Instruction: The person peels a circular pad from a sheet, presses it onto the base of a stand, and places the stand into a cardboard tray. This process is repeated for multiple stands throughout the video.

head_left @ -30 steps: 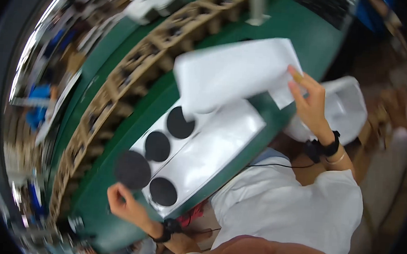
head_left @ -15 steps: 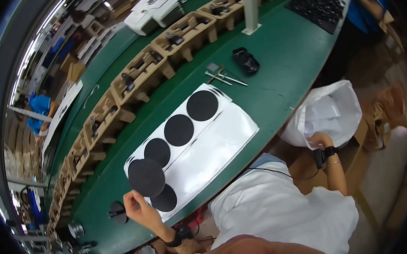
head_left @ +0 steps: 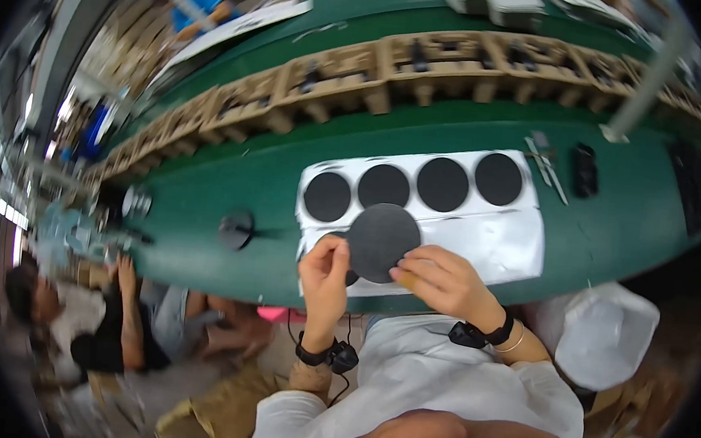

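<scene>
Between my hands, above the bench, is a thin black round pad [head_left: 384, 244]. My left hand [head_left: 325, 279] pinches its left edge. At its lower right edge, the bent fingers of my right hand [head_left: 442, 285] grip the rim, with something yellowish at one fingertip. Under it lies a glossy white backing sheet [head_left: 480, 244]. A row of like black pads [head_left: 443, 184] sticks along the sheet's far half. Another pad on the near half is mostly hidden behind the raised pad and my left hand.
Left of the sheet, a dark round piece [head_left: 236, 230] lies on the green bench [head_left: 183, 247]. To the right are metal tools [head_left: 547, 170] and a black object [head_left: 585, 171]. Cardboard trays [head_left: 332, 82] line the back. A white bag [head_left: 605, 338] stands below right; a seated person [head_left: 112, 324] is at left.
My right hand has come from the white bag to the pad's right edge. My left hand still holds the pad, now over the sheet's middle. The view has turned left.
</scene>
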